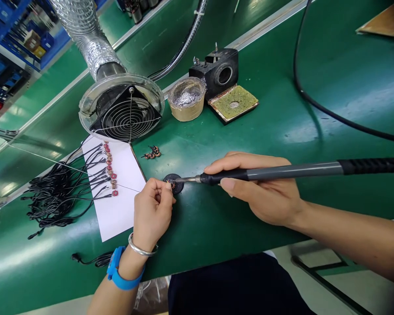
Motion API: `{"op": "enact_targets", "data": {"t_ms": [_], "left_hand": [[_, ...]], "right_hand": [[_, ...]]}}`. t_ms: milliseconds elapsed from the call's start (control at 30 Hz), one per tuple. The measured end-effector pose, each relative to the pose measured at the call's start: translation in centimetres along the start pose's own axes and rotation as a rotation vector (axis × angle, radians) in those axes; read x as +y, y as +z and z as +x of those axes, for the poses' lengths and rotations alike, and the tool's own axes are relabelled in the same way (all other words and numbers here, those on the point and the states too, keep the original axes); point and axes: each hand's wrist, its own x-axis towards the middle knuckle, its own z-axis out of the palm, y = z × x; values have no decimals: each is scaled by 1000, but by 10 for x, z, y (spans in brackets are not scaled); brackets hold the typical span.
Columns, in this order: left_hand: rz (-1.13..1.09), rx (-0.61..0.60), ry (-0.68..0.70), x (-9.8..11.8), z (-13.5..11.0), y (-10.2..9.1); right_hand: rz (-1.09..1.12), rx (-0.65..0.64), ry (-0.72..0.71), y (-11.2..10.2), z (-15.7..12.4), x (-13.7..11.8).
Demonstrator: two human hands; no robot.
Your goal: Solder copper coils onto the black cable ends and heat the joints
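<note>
My right hand [271, 194] grips a soldering iron [295, 170] with a grey and black handle. The iron's metal tip points left and reaches the small black round disc [179, 188] on the bench. Over that disc's left edge, my left hand [153, 210] is closed in a pinch on a thin solder wire [128, 188], which runs in from the left. A small copper-wound coil [173, 184] sits on the disc beside the iron tip and my left fingertips, partly hidden by them. Whether the fingers also touch the coil is unclear.
Several similar coils [153, 152] lie behind the disc. Black cables [57, 188] with reddish ends rest partly on white paper [118, 218]. A fume extractor [128, 116], solder tub [187, 111], iron stand [213, 72] and sponge [239, 100] stand behind.
</note>
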Motion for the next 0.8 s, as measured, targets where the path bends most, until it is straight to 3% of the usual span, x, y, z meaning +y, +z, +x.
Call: {"op": "enact_targets", "data": {"t_ms": [533, 800], "left_hand": [[-66, -2, -45, 5, -1, -1], [-60, 5, -39, 5, -1, -1]], "right_hand": [[-16, -22, -54, 1, 2, -1], [6, 19, -13, 1, 1, 0]]}}
